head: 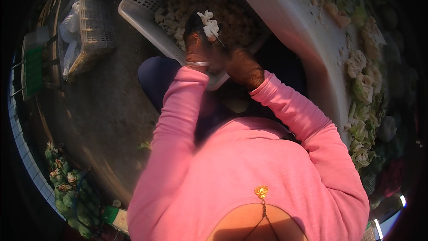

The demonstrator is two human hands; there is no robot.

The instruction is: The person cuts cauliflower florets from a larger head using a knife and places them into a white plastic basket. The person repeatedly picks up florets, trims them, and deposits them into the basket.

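Observation:
My left hand [195, 45] grips a piece of white cauliflower [211, 29] above a white plastic crate [142, 26]. In my right hand [244, 67] is a small knife, its handle hidden by the fingers. The thin knife blade [219, 39] points up and left, and its tip meets or overlaps the lower edge of the cauliflower. Beneath the hands, many cut cauliflower florets [174, 10] cover the bottom of the crate. Shadow darkens the crate's right side.
A pale raised ledge [284, 13] curves along the right, bearing cauliflower leaves and trimmings [362, 87]. Another white crate [97, 30] with foam netting [70, 23] stands on the floor at left. Whole cauliflowers [67, 190] are piled at lower left. My knee [157, 73] is beside the near crate.

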